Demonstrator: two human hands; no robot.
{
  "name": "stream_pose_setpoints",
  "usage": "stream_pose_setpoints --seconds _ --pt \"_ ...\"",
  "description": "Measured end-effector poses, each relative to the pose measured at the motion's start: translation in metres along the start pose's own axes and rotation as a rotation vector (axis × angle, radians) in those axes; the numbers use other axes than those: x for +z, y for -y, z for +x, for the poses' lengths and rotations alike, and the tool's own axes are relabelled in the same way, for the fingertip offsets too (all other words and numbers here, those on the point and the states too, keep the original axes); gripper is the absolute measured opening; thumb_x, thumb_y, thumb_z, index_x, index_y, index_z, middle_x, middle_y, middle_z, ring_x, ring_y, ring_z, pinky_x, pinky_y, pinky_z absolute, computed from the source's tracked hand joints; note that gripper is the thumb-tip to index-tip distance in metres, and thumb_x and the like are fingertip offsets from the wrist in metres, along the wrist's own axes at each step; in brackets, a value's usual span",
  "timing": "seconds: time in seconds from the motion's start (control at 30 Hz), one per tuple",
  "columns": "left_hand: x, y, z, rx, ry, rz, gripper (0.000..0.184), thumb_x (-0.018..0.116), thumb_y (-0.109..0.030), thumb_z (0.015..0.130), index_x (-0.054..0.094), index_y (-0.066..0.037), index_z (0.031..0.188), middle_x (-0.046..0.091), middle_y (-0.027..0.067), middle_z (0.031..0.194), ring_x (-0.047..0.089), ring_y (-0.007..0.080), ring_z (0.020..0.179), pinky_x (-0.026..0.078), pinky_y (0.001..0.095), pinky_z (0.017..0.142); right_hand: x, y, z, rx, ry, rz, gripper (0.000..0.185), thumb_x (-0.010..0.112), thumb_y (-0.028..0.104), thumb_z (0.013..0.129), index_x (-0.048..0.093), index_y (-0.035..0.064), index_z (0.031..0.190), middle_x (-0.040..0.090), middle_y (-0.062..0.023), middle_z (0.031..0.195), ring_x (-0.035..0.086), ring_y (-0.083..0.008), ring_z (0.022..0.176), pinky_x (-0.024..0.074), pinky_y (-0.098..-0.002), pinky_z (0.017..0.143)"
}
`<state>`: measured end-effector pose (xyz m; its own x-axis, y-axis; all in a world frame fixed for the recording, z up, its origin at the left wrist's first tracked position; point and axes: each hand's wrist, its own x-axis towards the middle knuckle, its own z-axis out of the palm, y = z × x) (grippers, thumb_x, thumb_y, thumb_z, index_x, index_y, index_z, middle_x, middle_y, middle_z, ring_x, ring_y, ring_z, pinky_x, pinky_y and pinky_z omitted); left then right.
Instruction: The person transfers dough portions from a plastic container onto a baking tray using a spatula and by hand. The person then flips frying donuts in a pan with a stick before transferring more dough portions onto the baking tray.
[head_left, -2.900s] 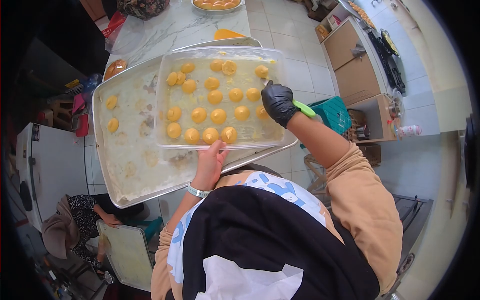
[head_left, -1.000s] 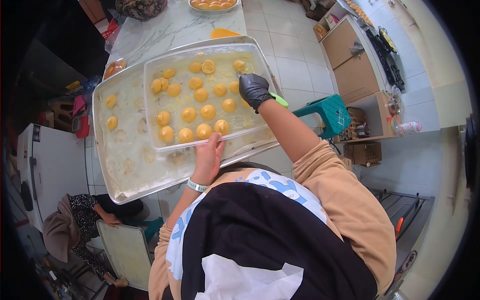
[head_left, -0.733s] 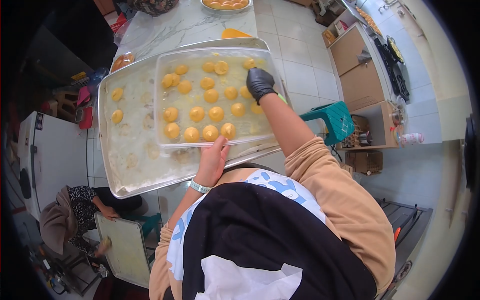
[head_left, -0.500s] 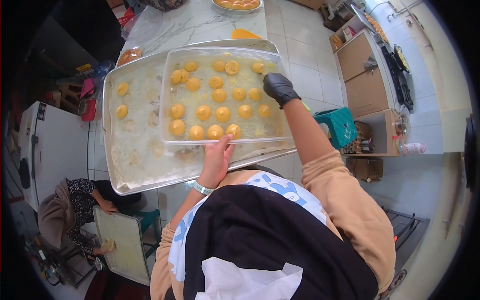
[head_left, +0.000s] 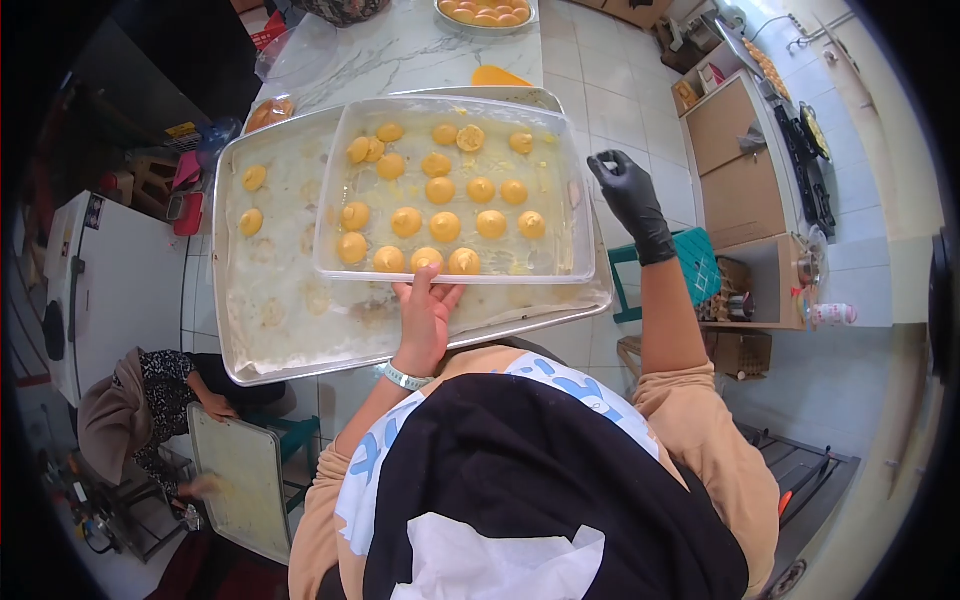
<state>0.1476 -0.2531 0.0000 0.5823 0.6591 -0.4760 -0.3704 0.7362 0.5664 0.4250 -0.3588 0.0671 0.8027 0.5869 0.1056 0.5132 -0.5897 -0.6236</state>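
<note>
My left hand (head_left: 428,325) grips the near rim of a clear plastic container (head_left: 545,279), thumb over the edge. Several round golden cream puffs or cookies (head_left: 445,227) with small peaks lie in it in loose rows; one at the back shows a rough side. The container rests over a large metal baking tray (head_left: 265,345) lined with pale, stained paper, where two more round pieces (head_left: 250,222) lie at the left. Off the container's right side, my right hand (head_left: 632,200) wears a black glove. Its fingertips are pinched together, and what they hold, if anything, is too small to make out.
Behind the tray stands a marble-patterned table (head_left: 400,50) with a dish of buns (head_left: 485,14) and an orange scraper (head_left: 500,76). A green stool (head_left: 697,265) is at the right. At lower left, a person (head_left: 150,410) wipes another tray (head_left: 240,480).
My gloved right hand has moved away from the container's back right corner, rightward and slightly toward me. My left hand keeps its hold. The other person's hand moves over their tray.
</note>
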Motion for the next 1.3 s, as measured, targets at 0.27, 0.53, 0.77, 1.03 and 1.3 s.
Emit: stream_pose_setpoints --seconds 0.27,0.53,0.77,1.03,1.3 --pt "-0.002 -0.056 -0.029 0.055 0.078 -0.201 0.046 0.05 -0.021 0.073 0.043 -0.005 0.116 0.051 0.0111 0.114 0.05 0.0282 0.108 0.043 0.0454 0.089 -0.023 -0.01 -0.003 0.401 0.332 1.241 0.035 0.044 0.025 0.09 0.049 0.0028 0.117 0.03 0.0045 0.061 0.029 -0.0022 0.049 0.0247 -0.0167 0.043" --pt "-0.052 -0.14 -0.076 0.53 -0.075 -0.1 0.049 0.048 -0.019 0.073 0.042 -0.006 0.12 0.049 0.0089 0.12 0.047 0.0253 0.112 0.038 0.0391 0.095 0.085 -0.01 0.009 -0.155 0.131 -0.098 0.043 0.058 0.026 0.081 0.052 -0.0036 0.112 0.058 -0.018 0.091 0.056 -0.0224 0.09 0.045 -0.0321 0.077" --pt "-0.074 -0.152 -0.119 0.662 -0.134 -0.038 0.055 0.047 -0.016 0.073 0.036 -0.004 0.125 0.046 0.0104 0.121 0.044 0.0267 0.114 0.034 0.0407 0.099 0.045 0.232 -0.009 -0.864 0.411 0.628 0.045 0.066 0.023 0.077 0.053 -0.0004 0.113 0.058 -0.0158 0.103 0.057 -0.0245 0.094 0.0437 -0.0331 0.083" --pt "-0.09 -0.11 -0.118 0.68 -0.136 -0.045 0.056 0.047 -0.014 0.073 0.034 -0.003 0.126 0.045 0.0112 0.121 0.043 0.0262 0.114 0.033 0.0406 0.099 0.196 0.351 -0.025 -1.082 0.283 -0.007 0.056 0.065 0.046 0.07 0.055 0.0029 0.104 0.057 -0.0184 0.105 0.053 -0.0317 0.101 0.0419 -0.0415 0.084" --pt "-0.106 -0.119 -0.135 0.774 -0.33 -0.072 0.054 0.046 -0.016 0.074 0.036 -0.003 0.125 0.047 0.0115 0.118 0.046 0.0267 0.111 0.035 0.0407 0.097 0.22 0.363 -0.062 -1.3 0.56 0.076 0.042 0.067 0.033 0.065 0.059 0.0017 0.092 0.059 -0.0205 0.088 0.06 -0.0344 0.08 0.0494 -0.0402 0.071"
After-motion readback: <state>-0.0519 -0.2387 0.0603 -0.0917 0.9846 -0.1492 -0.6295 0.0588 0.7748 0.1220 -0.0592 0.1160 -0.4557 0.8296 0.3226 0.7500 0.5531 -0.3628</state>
